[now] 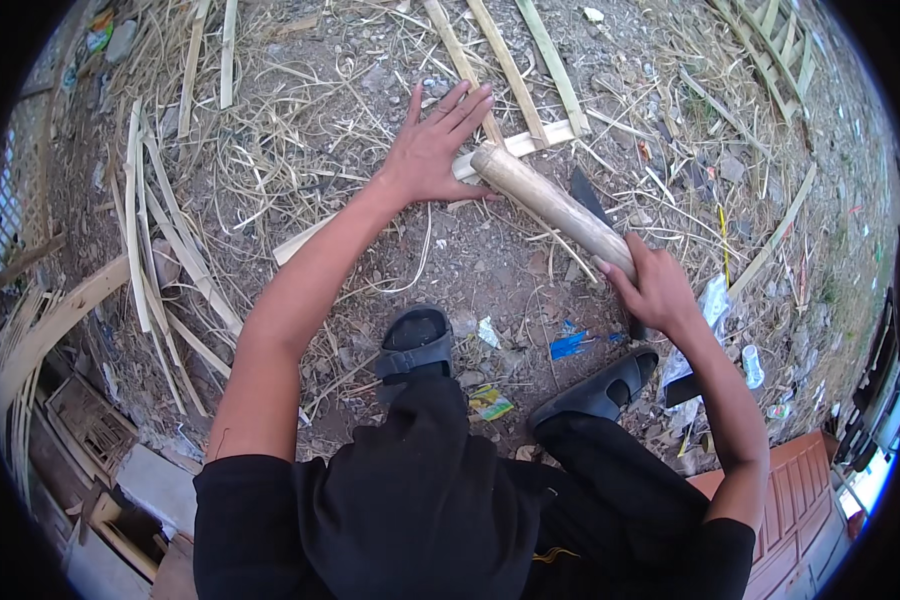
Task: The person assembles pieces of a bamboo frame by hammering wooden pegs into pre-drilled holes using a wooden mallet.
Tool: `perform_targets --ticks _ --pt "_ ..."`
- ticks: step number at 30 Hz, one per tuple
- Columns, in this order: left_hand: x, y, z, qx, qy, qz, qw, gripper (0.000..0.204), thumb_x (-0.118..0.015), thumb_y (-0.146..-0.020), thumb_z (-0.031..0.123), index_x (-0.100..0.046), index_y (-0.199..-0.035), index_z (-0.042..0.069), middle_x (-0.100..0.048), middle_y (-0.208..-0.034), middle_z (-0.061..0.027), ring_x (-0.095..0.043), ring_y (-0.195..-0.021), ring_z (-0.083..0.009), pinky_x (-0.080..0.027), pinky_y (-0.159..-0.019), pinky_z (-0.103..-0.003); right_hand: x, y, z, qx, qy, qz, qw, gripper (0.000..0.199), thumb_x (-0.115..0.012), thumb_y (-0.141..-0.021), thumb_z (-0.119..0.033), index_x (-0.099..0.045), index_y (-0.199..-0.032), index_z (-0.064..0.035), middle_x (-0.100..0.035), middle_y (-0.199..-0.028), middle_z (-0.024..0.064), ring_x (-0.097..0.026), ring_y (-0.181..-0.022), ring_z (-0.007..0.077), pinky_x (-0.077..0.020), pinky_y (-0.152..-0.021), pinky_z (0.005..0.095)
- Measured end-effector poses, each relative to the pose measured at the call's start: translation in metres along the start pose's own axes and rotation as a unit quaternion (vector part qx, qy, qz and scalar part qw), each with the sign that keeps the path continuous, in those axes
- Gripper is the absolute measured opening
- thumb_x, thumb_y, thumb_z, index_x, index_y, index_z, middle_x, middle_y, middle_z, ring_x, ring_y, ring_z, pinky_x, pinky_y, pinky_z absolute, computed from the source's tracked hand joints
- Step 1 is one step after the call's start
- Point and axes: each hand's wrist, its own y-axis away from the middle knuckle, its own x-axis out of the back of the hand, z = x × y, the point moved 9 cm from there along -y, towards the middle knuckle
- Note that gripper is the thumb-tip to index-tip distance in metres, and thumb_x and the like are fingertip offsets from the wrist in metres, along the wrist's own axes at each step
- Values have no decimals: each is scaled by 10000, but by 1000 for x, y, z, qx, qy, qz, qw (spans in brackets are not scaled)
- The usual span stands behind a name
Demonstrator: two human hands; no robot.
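My left hand (435, 150) lies with fingers spread over a pale wooden crosspiece (535, 140) and beside the end of a bamboo slat (453, 45). In my right hand (658, 285) is a thick round wooden stick (560, 210), its far end beside my left thumb and just over the crosspiece. Two more slats, one tan (510, 75) and one greenish (555, 65), run away from the crosspiece. A dark flat blade (590, 195) shows partly beneath the stick; whether it lies on the ground I cannot tell.
Loose bamboo strips (135, 220) lie at the left, near a wide plank (50, 335). Thin shavings (260, 160) litter the dirt. A slatted lattice piece (775, 50) is at the far right. Blue scrap (568, 345), a clear plastic bag (713, 300) and a reddish panel (785, 490) are nearer.
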Motion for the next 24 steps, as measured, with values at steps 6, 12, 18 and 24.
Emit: perform_targets --ticks 6,12,18,24 --pt "12 -1 0 5 -6 14 1000 1290 -604 -666 919 -252 -1623 129 -240 -1694 -21 -170 -1574 -236 -23 -1252 -646 43 27 -34 117 -177 167 963 452 -632 -977 -395 -504 -1123 13 -630 -709 260 -650 -647 466 -503 -630 526" --pt "1 6 3 3 -22 -23 999 1291 -576 -675 934 -260 -1617 109 -245 -1692 -24 -176 -1573 -241 -17 -1249 -650 40 5 -26 -8 -70 69 995 430 -640 -978 -389 -509 -1092 4 -638 -678 233 -661 -628 447 -506 -594 507" --pt "5 -1 -4 18 -16 -5 1000 1270 -538 -687 951 -267 -1619 131 -247 -1691 -9 -176 -1572 -222 34 -1249 -634 65 31 -48 89 -163 199 962 388 -666 -966 -315 -525 -1141 1 -633 -679 192 -663 -597 391 -483 -566 459" --pt "13 -5 -2 20 16 21 999 976 -532 -863 799 -418 -1554 120 -381 -1634 -46 -267 -1546 -244 10 -1253 -628 36 30 -27 -5 -165 158 974 380 -667 -964 -312 -538 -1116 11 -634 -691 212 -668 -625 414 -490 -615 480"
